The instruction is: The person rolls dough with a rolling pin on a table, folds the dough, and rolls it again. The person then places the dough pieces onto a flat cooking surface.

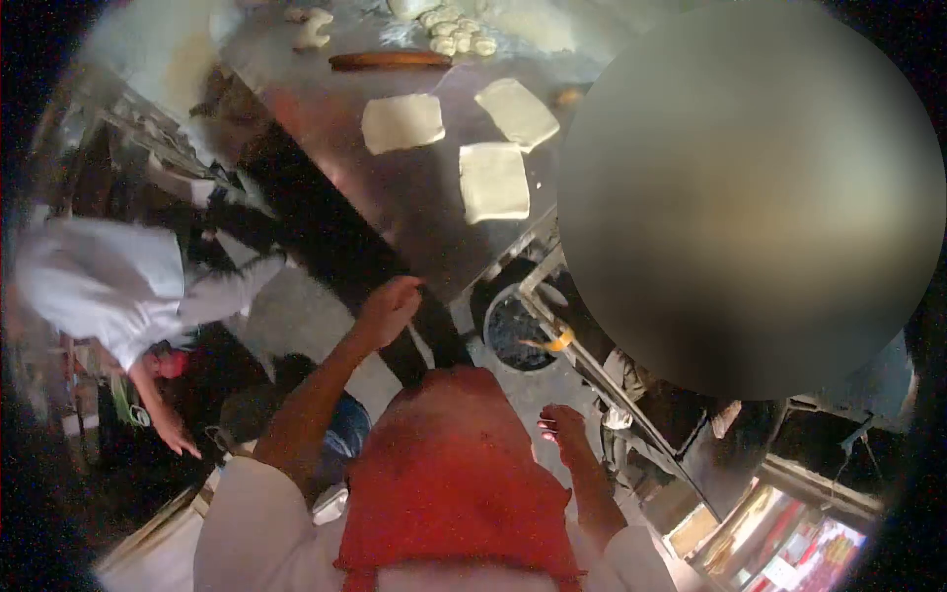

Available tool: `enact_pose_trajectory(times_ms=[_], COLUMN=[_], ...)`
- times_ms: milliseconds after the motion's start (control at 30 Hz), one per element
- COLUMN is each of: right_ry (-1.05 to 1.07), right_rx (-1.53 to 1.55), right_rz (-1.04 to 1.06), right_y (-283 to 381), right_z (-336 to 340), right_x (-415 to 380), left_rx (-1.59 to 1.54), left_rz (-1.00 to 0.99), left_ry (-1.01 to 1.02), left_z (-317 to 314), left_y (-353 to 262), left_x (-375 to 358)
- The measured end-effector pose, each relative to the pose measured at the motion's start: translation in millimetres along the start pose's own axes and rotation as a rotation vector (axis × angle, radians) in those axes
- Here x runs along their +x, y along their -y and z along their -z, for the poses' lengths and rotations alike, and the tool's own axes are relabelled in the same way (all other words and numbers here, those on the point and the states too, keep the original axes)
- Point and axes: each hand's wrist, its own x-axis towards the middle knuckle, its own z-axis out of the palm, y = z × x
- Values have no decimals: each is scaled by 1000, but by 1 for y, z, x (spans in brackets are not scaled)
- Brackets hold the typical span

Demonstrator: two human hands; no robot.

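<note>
My left hand [393,311] is closed near the near corner of the metal worktable [395,197]; whatever its fingers may hold is hidden. Lower right, beside my red apron [454,464], hangs my right hand [563,424], its fingers loosely bent and apart, with nothing visible in them. Three flat, pale dough sheets lie on the table: a left one [403,123], a right one [519,113] and a nearer one [495,183]. Neither hand touches the dough.
A brown wooden rolling pin [391,61] and several small dough pieces [456,35] lie at the table's far side. A round bucket [518,335] stands below the table, by a metal rail [612,395]. Another person [109,286] in white bends at left. A blurred disc covers the upper right.
</note>
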Motion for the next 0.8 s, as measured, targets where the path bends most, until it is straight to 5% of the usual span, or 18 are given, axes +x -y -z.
enact_pose_trajectory(times_ms=[100,233,367,433,633,733,800], right_ry=[111,-106,-188,-222,-296,-332,-299], right_rx=[-148,-130,-191,-217,-138,-279,-312], right_rz=[309,248,323,275,233,416,505], right_y=[23,86,82,68,88,136,170], right_z=[-5,-40,-39,-42,-110,-182,-234], right_x=[31,18,11,13,7,26,36], left_rx=[-111,-159,-165,44,286,28,101], left_rz=[24,147,146,-219,64,-76,4], left_ry=[120,150,52,-191,-438,-466,-385], left_z=[-4,36,112,149,191,183,176], left_y=[-4,-49,46,82,86,217,169], left_x=[70,143,252,291,384,444,422])
